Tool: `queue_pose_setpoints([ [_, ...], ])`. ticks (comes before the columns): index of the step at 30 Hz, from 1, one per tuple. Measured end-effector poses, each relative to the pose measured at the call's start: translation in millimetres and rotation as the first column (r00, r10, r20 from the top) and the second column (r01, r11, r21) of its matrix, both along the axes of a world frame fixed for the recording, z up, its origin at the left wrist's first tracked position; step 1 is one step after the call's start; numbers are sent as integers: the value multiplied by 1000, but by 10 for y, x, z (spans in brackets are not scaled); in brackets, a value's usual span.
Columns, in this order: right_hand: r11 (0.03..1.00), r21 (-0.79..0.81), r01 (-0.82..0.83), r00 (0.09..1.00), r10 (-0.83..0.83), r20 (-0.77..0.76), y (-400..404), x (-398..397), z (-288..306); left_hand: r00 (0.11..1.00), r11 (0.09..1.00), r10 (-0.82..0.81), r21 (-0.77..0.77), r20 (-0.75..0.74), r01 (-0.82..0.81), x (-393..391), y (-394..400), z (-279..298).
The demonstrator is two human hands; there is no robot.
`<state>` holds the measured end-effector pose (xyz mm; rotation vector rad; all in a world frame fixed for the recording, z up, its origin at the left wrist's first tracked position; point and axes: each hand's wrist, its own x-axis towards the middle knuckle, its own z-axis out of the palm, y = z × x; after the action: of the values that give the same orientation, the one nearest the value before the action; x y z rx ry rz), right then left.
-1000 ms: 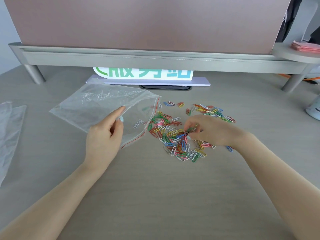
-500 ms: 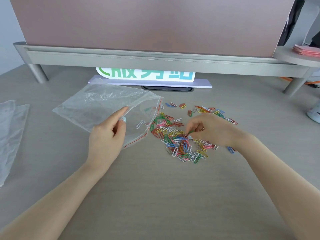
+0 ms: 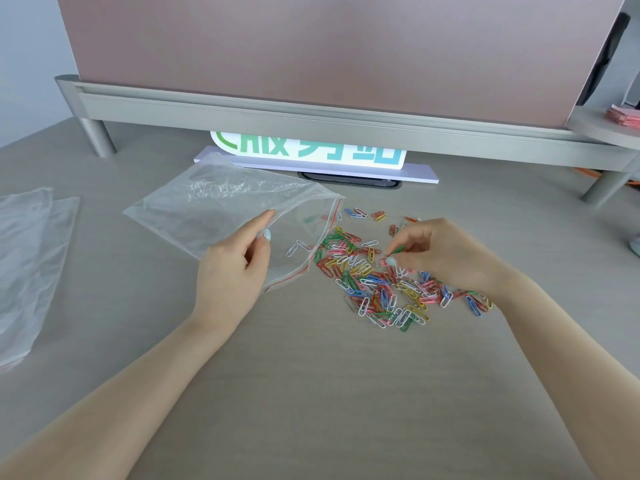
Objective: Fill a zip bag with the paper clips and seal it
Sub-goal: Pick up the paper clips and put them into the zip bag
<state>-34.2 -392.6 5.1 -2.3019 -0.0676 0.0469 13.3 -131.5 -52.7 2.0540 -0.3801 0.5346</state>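
A clear zip bag (image 3: 207,209) with a red seal line lies on the desk, its mouth open toward the right. My left hand (image 3: 235,268) pinches the bag's upper lip near the mouth and holds it up. A few clips, white and green, lie inside the bag close to the opening. A heap of coloured paper clips (image 3: 377,282) is spread on the desk just right of the mouth. My right hand (image 3: 440,254) hovers over the heap, its fingertips closed on a green and a pink clip.
Another clear plastic bag (image 3: 27,261) lies flat at the left edge. A raised grey shelf (image 3: 311,112) with round legs spans the back, with a white sign (image 3: 308,150) under it. Pink paper (image 3: 623,116) sits on a ledge at the far right.
My right hand has risen a little off the heap with clips pinched in its fingertips. My left hand still holds the bag's mouth; the view has shifted slightly.
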Motion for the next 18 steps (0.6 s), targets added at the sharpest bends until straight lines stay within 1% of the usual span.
queue_pose_setpoints([
  [2, 997, 74, 30, 998, -33, 46, 102, 31, 20, 1000, 1000, -2, -12, 13, 2, 5, -6, 6],
  [5, 990, 136, 44, 993, -58, 103, 346, 142, 36, 999, 999, 0, -34, 41, 1, 2, -10, 13],
  [9, 979, 203, 17, 991, -44, 126, 740, 352, -6, 998, 998, 9, -59, 60, -6, -7, -19, 34],
  [14, 981, 175, -82, 992, 63, 114, 1243, 577, -155, 998, 997, 7, -73, 70, -2, -9, -1, 36],
  [18, 995, 93, -45, 987, 30, 157, 1451, 667, -174, 996, 997, 20, -70, 82, -15, -2, -11, 33],
])
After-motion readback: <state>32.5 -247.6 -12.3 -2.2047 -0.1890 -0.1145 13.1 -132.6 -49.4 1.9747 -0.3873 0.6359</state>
